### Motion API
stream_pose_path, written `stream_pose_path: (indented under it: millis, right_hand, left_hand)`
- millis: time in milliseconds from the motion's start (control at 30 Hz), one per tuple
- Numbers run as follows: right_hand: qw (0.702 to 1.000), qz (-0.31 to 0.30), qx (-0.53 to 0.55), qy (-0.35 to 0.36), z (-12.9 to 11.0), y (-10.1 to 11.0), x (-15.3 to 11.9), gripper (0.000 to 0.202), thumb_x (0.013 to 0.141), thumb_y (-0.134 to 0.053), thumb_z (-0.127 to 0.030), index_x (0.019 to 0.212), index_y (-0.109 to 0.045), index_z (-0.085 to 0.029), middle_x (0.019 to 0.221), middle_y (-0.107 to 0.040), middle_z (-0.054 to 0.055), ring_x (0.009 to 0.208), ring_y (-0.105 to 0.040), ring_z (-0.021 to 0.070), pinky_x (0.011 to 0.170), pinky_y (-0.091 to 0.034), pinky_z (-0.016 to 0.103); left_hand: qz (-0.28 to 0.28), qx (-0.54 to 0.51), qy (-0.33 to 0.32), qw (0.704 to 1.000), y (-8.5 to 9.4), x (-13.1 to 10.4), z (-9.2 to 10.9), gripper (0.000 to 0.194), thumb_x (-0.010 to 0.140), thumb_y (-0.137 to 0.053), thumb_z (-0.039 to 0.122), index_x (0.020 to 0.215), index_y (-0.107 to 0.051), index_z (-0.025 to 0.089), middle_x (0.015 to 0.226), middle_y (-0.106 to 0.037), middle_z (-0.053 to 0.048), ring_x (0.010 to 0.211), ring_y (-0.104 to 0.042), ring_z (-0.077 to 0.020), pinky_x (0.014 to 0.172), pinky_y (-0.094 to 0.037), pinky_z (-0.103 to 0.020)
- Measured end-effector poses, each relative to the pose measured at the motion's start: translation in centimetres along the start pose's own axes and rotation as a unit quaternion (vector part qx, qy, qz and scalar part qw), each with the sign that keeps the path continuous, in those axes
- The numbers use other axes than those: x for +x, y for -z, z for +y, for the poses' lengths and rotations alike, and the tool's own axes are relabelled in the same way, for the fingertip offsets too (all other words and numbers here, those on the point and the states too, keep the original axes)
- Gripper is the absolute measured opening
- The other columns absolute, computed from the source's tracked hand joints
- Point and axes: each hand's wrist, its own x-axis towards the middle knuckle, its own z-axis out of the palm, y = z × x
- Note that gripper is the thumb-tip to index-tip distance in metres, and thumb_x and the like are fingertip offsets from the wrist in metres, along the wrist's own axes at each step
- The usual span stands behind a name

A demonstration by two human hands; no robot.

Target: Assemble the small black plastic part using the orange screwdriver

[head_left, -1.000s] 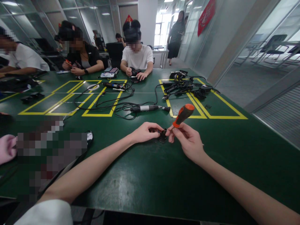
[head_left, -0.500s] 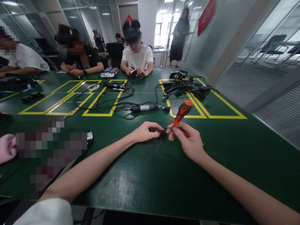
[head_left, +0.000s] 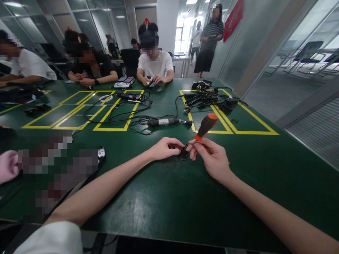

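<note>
A small black cylindrical part (head_left: 183, 153) stands upright on the green table (head_left: 159, 197), in front of me. My left hand (head_left: 165, 149) grips its left side between thumb and fingers. On the other side, my right hand (head_left: 212, 157) is closed on a screwdriver (head_left: 207, 126) near the base of its dark and orange handle. The handle leans up and to the right, and its shaft is mostly hidden by my fingers, close to the top of the black part.
Beyond my hands lies a grey and black corded tool (head_left: 162, 122). A tangle of black cables (head_left: 209, 98) sits at the back right, another tool (head_left: 128, 96) at the back left. A black bag-like item (head_left: 82, 183) lies left. People sit across the table.
The screwdriver handle has turned slightly about its axis and shows less orange. My hands have stayed in place. In the background, a standing person has shifted and a second one has come into view.
</note>
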Motion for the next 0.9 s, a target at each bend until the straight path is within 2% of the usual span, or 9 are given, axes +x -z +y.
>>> stream_pose_path:
  millis: [100, 200, 300, 433, 633, 733, 900]
  right_hand:
    - [1.0, 0.014, 0.021, 0.001, 0.24, -0.11, -0.07, 0.03, 0.092, -0.069, -0.049, 0.099, -0.065, -0.021, 0.077, -0.073, 0.003, 0.056, -0.065, 0.0136, 0.053, -0.059, 0.029]
    - [1.0, 0.019, 0.025, -0.001, 0.1, -0.13, -0.06, 0.029, 0.088, -0.075, -0.047, 0.09, -0.06, -0.022, 0.077, -0.074, 0.002, 0.054, -0.063, 0.0122, 0.052, -0.057, 0.027]
    - [1.0, 0.013, 0.006, 0.002, -0.24, -0.03, 0.08, 0.029, 0.087, -0.076, -0.047, 0.084, -0.064, -0.021, 0.077, -0.071, 0.002, 0.054, -0.062, 0.0114, 0.051, -0.056, 0.026]
    - [1.0, 0.003, -0.004, 0.003, -0.31, 0.02, 0.21, 0.029, 0.09, -0.072, -0.049, 0.085, -0.069, -0.02, 0.069, -0.067, 0.001, 0.052, -0.061, 0.0121, 0.05, -0.054, 0.027]
    - [1.0, 0.021, 0.02, 0.005, 0.26, -0.1, 0.01, 0.031, 0.09, -0.071, -0.051, 0.097, -0.066, -0.021, 0.076, -0.072, 0.003, 0.056, -0.065, 0.0139, 0.053, -0.058, 0.029]
    - [0.999, 0.032, 0.009, -0.002, 0.22, -0.06, 0.0, 0.031, 0.087, -0.075, -0.049, 0.088, -0.062, -0.021, 0.076, -0.073, 0.003, 0.056, -0.064, 0.0133, 0.054, -0.059, 0.029]
    - [1.0, 0.018, -0.006, 0.004, -0.08, -0.04, 0.14, 0.032, 0.087, -0.074, -0.052, 0.084, -0.067, -0.021, 0.075, -0.072, 0.003, 0.056, -0.064, 0.014, 0.054, -0.058, 0.03]
  left_hand:
    - [-0.002, 0.007, 0.001, 1.0, 0.0, 0.06, 0.05, 0.026, 0.073, -0.064, 0.014, 0.094, -0.078, 0.01, 0.074, -0.068, 0.0, 0.064, -0.051, -0.0094, 0.063, -0.04, -0.021]
    - [-0.001, 0.014, 0.002, 1.0, 0.04, 0.12, 0.0, 0.025, 0.074, -0.064, 0.015, 0.095, -0.078, 0.011, 0.074, -0.069, 0.0, 0.064, -0.051, -0.0098, 0.063, -0.04, -0.021]
    - [-0.001, 0.014, -0.004, 1.0, 0.08, 0.14, -0.07, 0.025, 0.074, -0.064, 0.015, 0.095, -0.078, 0.011, 0.075, -0.069, 0.0, 0.064, -0.051, -0.0095, 0.062, -0.04, -0.02]
    - [-0.004, 0.01, -0.006, 1.0, 0.08, 0.18, -0.16, 0.025, 0.074, -0.064, 0.015, 0.095, -0.078, 0.011, 0.074, -0.069, 0.0, 0.062, -0.05, -0.009, 0.062, -0.04, -0.02]
    - [-0.003, 0.012, -0.006, 1.0, 0.12, 0.24, -0.3, 0.026, 0.074, -0.065, 0.015, 0.096, -0.078, 0.011, 0.075, -0.069, 0.0, 0.064, -0.051, -0.0096, 0.063, -0.041, -0.021]
    - [-0.002, 0.017, -0.008, 1.0, 0.15, 0.24, -0.26, 0.025, 0.075, -0.065, 0.014, 0.096, -0.078, 0.011, 0.076, -0.07, 0.0, 0.065, -0.051, -0.0093, 0.063, -0.041, -0.02]
    - [-0.006, 0.021, -0.006, 1.0, 0.17, 0.17, -0.1, 0.026, 0.075, -0.064, 0.015, 0.097, -0.078, 0.011, 0.079, -0.071, 0.0, 0.065, -0.052, -0.0094, 0.063, -0.041, -0.02]
